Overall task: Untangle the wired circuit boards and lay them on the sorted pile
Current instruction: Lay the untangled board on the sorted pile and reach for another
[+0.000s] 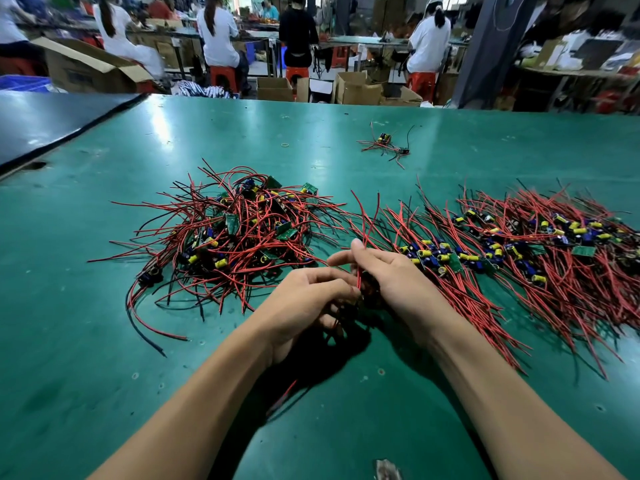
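Between the two hands, one wired board is held, mostly hidden. The left hand curls round it; the right hand pinches its red wires, which rise above the grip. The tangled heap lies left of the grip, the sorted pile right. Advice: draw the leads out straight and slowly, clear snags first, then lay the board alongside its neighbours.

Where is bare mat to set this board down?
Bare: far mat between tangle and small bundle; near-left corner below tangle. Crowded: the gap between tangle and sorted pile, where left hand and right hand hold the board.
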The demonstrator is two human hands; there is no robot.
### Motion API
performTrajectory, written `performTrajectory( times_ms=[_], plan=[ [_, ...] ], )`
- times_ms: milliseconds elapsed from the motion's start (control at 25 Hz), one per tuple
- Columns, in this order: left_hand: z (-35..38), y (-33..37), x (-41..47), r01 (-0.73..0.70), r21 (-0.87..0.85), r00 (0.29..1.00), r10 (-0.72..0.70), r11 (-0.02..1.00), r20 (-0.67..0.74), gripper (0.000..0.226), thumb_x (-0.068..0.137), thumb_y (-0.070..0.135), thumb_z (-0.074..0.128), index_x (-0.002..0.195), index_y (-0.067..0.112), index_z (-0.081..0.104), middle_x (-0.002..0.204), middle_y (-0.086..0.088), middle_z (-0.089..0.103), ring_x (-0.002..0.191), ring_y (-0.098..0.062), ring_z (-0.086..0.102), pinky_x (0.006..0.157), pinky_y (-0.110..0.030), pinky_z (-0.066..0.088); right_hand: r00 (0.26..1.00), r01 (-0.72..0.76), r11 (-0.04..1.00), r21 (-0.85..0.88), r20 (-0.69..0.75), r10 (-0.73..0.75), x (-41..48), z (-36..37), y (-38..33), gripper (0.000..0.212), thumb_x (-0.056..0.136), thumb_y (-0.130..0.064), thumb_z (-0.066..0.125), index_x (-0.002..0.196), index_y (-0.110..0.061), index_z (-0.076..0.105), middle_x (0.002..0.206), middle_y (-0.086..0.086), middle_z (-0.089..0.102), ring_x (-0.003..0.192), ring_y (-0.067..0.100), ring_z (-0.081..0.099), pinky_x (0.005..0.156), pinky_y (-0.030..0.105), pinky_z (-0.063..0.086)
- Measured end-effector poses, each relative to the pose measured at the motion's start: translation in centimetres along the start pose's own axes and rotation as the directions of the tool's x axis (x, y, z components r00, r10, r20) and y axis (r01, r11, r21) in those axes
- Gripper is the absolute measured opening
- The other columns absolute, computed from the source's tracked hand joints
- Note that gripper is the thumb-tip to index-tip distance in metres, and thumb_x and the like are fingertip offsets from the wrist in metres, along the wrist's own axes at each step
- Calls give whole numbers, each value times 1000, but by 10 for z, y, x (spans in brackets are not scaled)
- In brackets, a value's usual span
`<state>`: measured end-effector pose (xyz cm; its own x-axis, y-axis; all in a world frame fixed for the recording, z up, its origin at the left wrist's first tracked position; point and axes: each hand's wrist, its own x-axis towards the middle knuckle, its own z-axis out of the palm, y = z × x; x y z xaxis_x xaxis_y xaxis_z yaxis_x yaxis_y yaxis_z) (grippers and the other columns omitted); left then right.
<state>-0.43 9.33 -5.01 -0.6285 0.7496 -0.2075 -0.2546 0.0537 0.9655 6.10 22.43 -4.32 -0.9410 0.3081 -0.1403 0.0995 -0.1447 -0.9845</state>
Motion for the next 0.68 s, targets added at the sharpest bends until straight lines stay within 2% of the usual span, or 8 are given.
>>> performTrajectory(
  times_ms=[160,240,360,440,480,600,680],
  plan=[
    [4,-3,0,-53,-3,997,53,999,-51,11,91,10,65,83,6,71,69,-10,63,50,-12,55,41,-18,43,999,-5,1000,-17,40,5,1,1,5,37,98,-46,56,96,-18,79,94,12,77,78,19,71,77,33,59],
    [4,-5,0,-67,9,995,67,998,-76,12,92,5,62,88,-4,69,68,-10,66,49,-15,59,41,-20,47,997,-19,999,-36,73,21,0,0,6,34,94,-45,63,101,-16,79,96,13,77,78,19,71,74,33,60],
    [2,-7,2,-73,3,995,73,997,-69,14,91,3,61,91,-10,67,74,-19,67,58,-26,59,54,-30,50,994,-31,999,-16,100,32,0,-3,8,32,89,-41,71,104,-14,78,97,15,76,76,21,72,72,34,60],
    [0,-7,2,-65,-61,996,62,996,-57,17,90,4,62,91,-12,66,78,-21,65,61,-26,58,58,-31,50,997,0,999,39,78,-3,2,-3,9,31,89,-39,72,100,-10,79,86,14,76,67,20,70,62,34,60],
    [-1,-6,2,-62,-88,997,57,994,-50,16,89,5,63,90,-11,67,77,-19,66,60,-23,58,58,-30,50,998,22,997,72,50,-26,3,-3,9,31,89,-38,72,97,-9,79,75,11,74,58,18,67,53,29,57],
    [-1,-4,1,-54,-97,999,54,994,-7,11,87,8,65,78,5,72,72,-11,67,56,-15,59,56,-26,49,989,95,994,51,-121,-88,8,-8,7,36,86,-43,70,88,-9,79,45,-2,49,34,7,39,38,15,30],
    [0,-3,1,-51,-94,998,53,994,20,12,87,8,65,77,6,72,72,-10,68,56,-14,61,53,-23,51,967,124,992,8,-227,-119,12,-14,6,38,85,-49,68,81,-12,79,46,-2,37,34,7,28,38,17,20]
  ],
)
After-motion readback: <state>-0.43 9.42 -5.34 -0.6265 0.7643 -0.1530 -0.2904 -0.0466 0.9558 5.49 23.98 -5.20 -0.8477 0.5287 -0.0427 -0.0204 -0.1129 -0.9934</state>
